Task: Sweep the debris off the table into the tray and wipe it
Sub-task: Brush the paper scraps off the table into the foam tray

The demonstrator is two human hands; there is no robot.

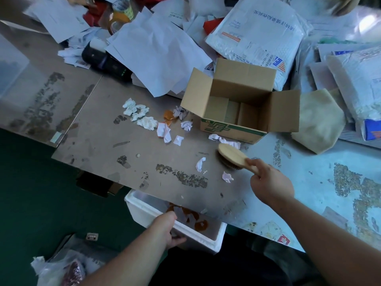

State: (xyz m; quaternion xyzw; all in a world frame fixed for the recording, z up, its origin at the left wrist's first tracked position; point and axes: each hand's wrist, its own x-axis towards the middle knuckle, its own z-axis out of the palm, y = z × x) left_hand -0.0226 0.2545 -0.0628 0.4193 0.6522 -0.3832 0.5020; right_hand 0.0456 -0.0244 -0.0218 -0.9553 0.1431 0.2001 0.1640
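My right hand (pixel 268 180) grips the handle of a wooden brush (pixel 233 154), whose bristles rest on the worn table (pixel 144 172) near its front edge. My left hand (pixel 167 230) holds the near wall of a white foam tray (pixel 214 242) just under the table's edge; orange peel and paper scraps lie inside it. Crumpled white paper and orange peel bits (pixel 148 120) are scattered left of the brush. Two small scraps (pixel 201 164) lie close to the bristles.
An open cardboard box (pixel 241 104) stands right behind the brush. A beige cloth (pixel 321 120) lies to its right. Loose sheets, mailers (pixel 261 32), tape rolls (pixel 121 11) and a dark device (pixel 107 62) crowd the back. Plastic bags (pixel 57 267) sit on the green floor.
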